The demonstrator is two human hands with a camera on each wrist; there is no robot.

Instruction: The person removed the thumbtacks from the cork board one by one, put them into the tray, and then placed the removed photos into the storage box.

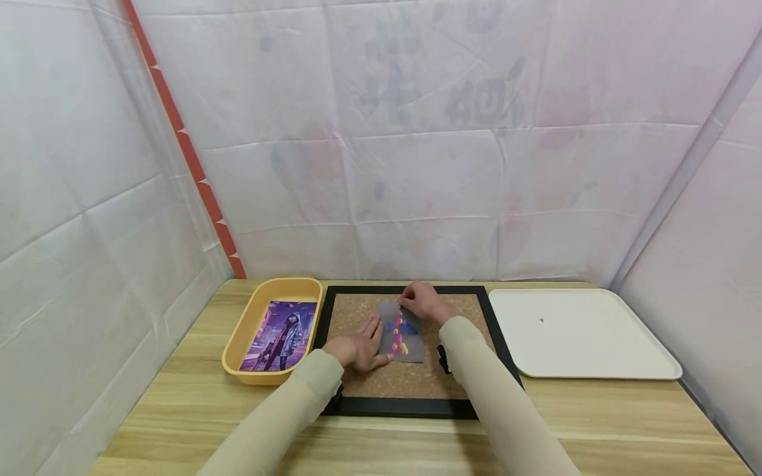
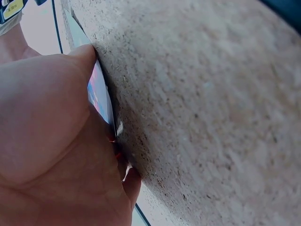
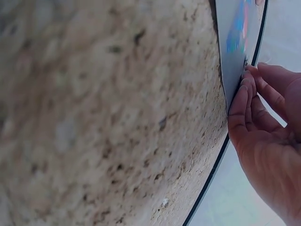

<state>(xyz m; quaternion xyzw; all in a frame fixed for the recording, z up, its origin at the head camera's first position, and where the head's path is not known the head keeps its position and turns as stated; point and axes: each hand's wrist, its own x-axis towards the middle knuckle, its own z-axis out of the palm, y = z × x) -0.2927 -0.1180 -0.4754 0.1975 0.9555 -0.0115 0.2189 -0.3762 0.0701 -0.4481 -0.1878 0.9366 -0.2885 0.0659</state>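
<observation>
A grey picture card (image 1: 415, 354) with pink, blue and yellow shapes lies on a black-framed cork board (image 1: 428, 383). My left hand (image 1: 360, 347) rests at the card's left side, fingers extended, and holds down its edge. In the left wrist view, fingertips of the left hand (image 2: 51, 122) are right at that edge. My right hand (image 1: 424, 302) is at the card's top, pinching a small pin (image 3: 246, 60) between thumb and fingers. The right hand (image 3: 270, 110) hides most of the pin, and its other fingers touch the card.
To the left of the board, a yellow tray (image 1: 238, 344) contains a purple picture (image 1: 282, 334) of a hooded figure. On the right is a white tray (image 1: 586, 337) with one tiny dark piece (image 1: 541, 320) on it. White sheeting encloses the wooden table (image 1: 178, 410).
</observation>
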